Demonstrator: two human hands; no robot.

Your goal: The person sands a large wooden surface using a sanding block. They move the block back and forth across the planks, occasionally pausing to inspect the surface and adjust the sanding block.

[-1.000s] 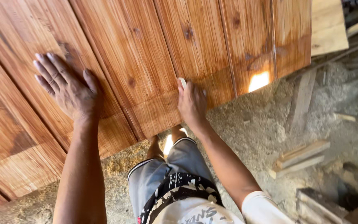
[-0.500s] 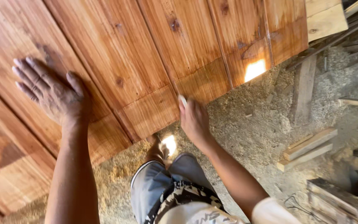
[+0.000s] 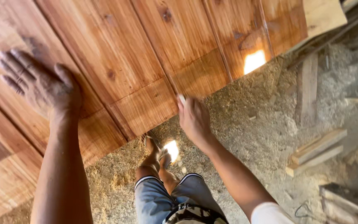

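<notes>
A large reddish-brown wooden panel (image 3: 137, 54) with grooved boards and knots fills the upper left. My left hand (image 3: 38, 85) lies flat on it, fingers spread, near the left side. My right hand (image 3: 193, 118) is at the panel's near edge, fingers closed around a small white piece (image 3: 182, 98) that touches the edge of the wood. What the white piece is cannot be told. My legs in grey shorts (image 3: 175, 199) and my feet (image 3: 156, 149) stand just below the panel's edge.
The ground (image 3: 253, 124) is covered in sawdust. Loose wooden offcuts (image 3: 315, 151) lie at the right, a long plank (image 3: 305, 89) further back, and more timber (image 3: 344, 203) at the lower right corner. A pale board (image 3: 324, 14) sits at top right.
My right hand with the white piece has slid back from on the panel to its near edge. My left hand stays flat on the wood. The view has shifted left and down.
</notes>
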